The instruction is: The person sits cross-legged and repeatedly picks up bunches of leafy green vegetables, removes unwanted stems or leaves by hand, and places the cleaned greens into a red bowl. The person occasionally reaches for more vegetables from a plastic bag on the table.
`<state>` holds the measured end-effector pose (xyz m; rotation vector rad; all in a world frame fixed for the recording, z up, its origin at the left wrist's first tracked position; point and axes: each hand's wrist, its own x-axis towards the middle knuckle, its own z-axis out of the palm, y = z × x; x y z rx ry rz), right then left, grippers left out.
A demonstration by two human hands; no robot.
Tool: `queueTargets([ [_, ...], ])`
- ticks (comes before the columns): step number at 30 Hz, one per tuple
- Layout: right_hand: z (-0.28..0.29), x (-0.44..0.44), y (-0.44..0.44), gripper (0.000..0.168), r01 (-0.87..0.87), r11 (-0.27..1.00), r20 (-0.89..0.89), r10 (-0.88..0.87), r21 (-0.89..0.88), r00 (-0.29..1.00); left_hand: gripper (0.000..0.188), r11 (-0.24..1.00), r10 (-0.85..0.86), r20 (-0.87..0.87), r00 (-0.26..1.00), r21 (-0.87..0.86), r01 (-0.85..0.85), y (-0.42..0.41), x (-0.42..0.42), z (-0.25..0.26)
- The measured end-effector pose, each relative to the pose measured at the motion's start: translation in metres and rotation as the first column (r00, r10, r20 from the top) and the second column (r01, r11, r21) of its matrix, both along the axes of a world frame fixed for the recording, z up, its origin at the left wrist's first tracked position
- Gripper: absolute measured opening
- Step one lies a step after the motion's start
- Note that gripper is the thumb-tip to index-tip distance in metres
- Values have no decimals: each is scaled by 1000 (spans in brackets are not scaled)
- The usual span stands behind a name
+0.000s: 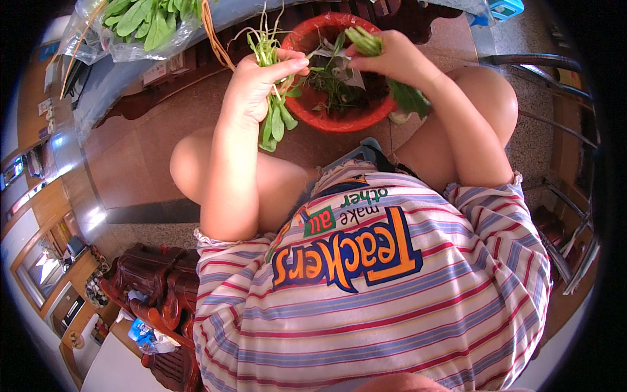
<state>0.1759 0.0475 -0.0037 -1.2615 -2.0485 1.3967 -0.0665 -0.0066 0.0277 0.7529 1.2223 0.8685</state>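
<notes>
My left hand (pixel 259 83) is closed around a bunch of leafy greens (pixel 277 120). Thin pale roots stick up above the fingers, and the leaves hang below the palm. Opposite it, over the right rim of a red plastic basin (pixel 338 126), my right hand (pixel 397 56) grips a second bunch of green stems (pixel 362 41). Its cut-looking stem ends point up and left, while its dark leaves (pixel 409 98) droop beneath the wrist. Inside the basin lie plant scraps (pixel 338 93) and a piece of white paper or plastic. Thumb and fingertips of both hands are near the basin's opening.
More leafy greens (pixel 142 19) rest in a clear plastic bag (pixel 132 49) on a covered table at upper left. Brown strands (pixel 215 36) hang over its edge. Metal bars (pixel 534 60) stand at right, dark wooden furniture (pixel 147 274) behind at lower left. My knees flank the basin.
</notes>
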Motion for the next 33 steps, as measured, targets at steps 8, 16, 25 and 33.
queueTargets([
  [8, 17, -20, -3, 15, -19, 829, -172, 138, 559, 975, 16, 998, -62, 19, 998, 22, 62, 0, 4, -6],
  [16, 20, -23, -6, 16, -137, 827, -93, 222, 545, 971, 16, 995, -96, 25, 995, 44, 94, 1, 7, -2],
  [25, 23, -25, -7, 17, -185, 805, -82, 278, 564, 957, 17, 993, -121, -6, 993, 15, 121, -2, 9, -2],
  [33, 20, -29, -12, 13, -68, 942, -174, 131, 328, 976, 19, 984, -178, -2, 984, -7, 178, -3, 5, 2],
])
